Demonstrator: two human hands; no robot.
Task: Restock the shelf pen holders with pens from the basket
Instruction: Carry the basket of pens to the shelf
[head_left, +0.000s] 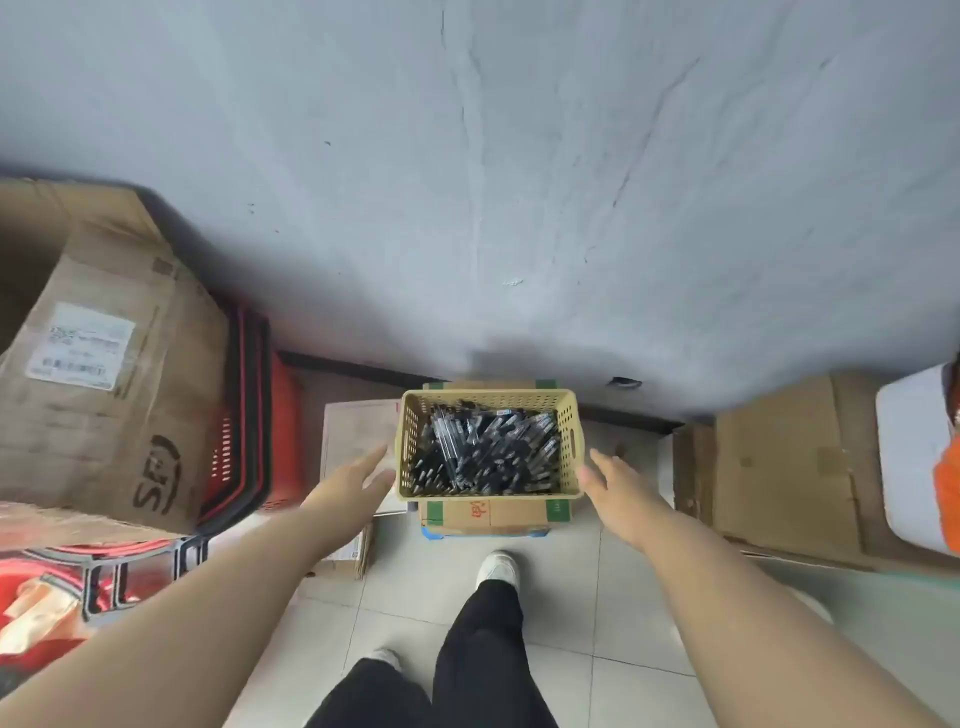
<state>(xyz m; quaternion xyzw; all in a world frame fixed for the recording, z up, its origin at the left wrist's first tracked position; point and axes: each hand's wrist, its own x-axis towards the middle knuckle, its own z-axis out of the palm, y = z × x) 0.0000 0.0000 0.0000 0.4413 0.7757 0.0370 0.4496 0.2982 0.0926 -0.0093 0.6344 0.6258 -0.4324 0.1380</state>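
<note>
Cardboard crowds this corner. A big taped carton (104, 364) fills the left of the frame, with a stack of red shopping baskets (249, 415) wedged beside it. Flattened cardboard (779, 467) lies at the right. Nothing stands between my hands and the tan plastic basket (488, 399), which sits at centre frame on a small green-taped box (493, 512). It holds a loose heap of dark pens (483, 452). A pale sheet (358, 431) lies just left of it.

Both arms reach forward, 1 on each side of the basket. The left hand (353, 480) is spread flat with its fingers straight, holding nothing, and its tips are right at the basket's left wall. I cannot tell whether they touch. The right hand (610, 483) is open the same way and also holds nothing, with its thumb just beside the near right corner.

Below are pale floor tiles (467, 597), black trouser legs and a white shoe (498, 569). A grey, scuffed wall (519, 182) fills the upper half of the frame.
</note>
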